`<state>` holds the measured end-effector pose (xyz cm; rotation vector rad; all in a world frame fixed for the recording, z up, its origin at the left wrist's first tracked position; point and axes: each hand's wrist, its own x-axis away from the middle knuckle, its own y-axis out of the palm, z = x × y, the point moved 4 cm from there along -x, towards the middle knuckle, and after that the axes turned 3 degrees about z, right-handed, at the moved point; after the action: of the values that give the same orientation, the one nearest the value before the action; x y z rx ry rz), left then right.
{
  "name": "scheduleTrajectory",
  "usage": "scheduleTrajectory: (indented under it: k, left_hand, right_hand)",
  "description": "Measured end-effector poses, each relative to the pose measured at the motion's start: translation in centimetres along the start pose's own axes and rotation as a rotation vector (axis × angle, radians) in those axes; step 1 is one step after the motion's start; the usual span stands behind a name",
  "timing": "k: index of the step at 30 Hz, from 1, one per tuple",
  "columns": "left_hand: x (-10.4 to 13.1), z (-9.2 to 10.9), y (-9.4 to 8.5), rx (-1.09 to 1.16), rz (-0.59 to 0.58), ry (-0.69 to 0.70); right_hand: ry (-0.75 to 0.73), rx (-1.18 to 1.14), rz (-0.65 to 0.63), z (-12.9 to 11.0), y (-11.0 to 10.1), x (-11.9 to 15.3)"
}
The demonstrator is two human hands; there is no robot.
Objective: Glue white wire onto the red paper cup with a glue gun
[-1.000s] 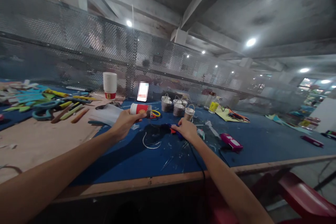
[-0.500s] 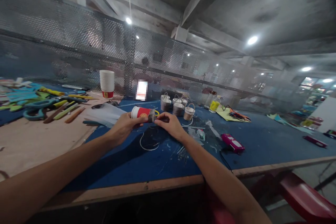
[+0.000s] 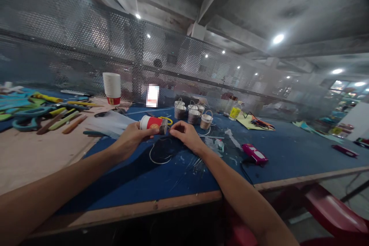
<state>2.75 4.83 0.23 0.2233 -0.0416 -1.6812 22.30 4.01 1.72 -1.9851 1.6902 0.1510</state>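
Observation:
A red-and-white paper cup (image 3: 147, 122) lies sideways in my left hand (image 3: 129, 139), fingers and thumb closed round it. Its right end carries a grey-brown, rough-looking piece (image 3: 163, 126); whether that is a wrap or a small bucket is unclear. My right hand (image 3: 186, 135) is beside that end, thumb and forefinger drawn together in a pinch. Anything between those fingertips is too small to make out. Behind the hands stand several little buckets (image 3: 194, 116) with wire-like handles. A white cord (image 3: 158, 162) curves on the blue tabletop (image 3: 121, 188) below the cup.
At left are blue-handled scissors (image 3: 23, 122), craft tools (image 3: 74, 124) and a stack of paper cups (image 3: 112, 84). A magenta device (image 3: 255, 154) and thin wires (image 3: 198, 165) lie at right. Bottles (image 3: 235, 111) stand farther back, before a perforated metal screen (image 3: 121, 50).
The view has shifted slightly, so the table things sit a little farther left. The cup stays in my left hand, and my right hand remains pinched near its end.

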Motion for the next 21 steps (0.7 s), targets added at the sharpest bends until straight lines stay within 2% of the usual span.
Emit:
scheduleTrajectory:
  k: [5,8,12,17,21]
  left_hand:
    - [0.0,-0.1,-0.1,-0.071,0.018,0.020]
    - [-0.1,-0.1,-0.1,-0.132,0.025,0.056]
    - [0.0,-0.1,0.1,-0.196,-0.023,0.082]
    - [0.4,-0.1,0.6,-0.232,-0.077,0.048]
    - [0.3,-0.5,0.6,-0.243,-0.102,0.043]
  right_hand:
    - [0.074,-0.227,-0.005,0.2,-0.3,0.2]
    - [0.076,-0.244,0.002,0.2,-0.7,0.1]
    - [-0.005,-0.075,0.014,-0.4,-1.8,-0.2]
    - [-0.246,0.229,0.099,-2.1,-2.8,0.2]
    - [-0.348,0.302,0.149,-2.8,-2.8,0.6]
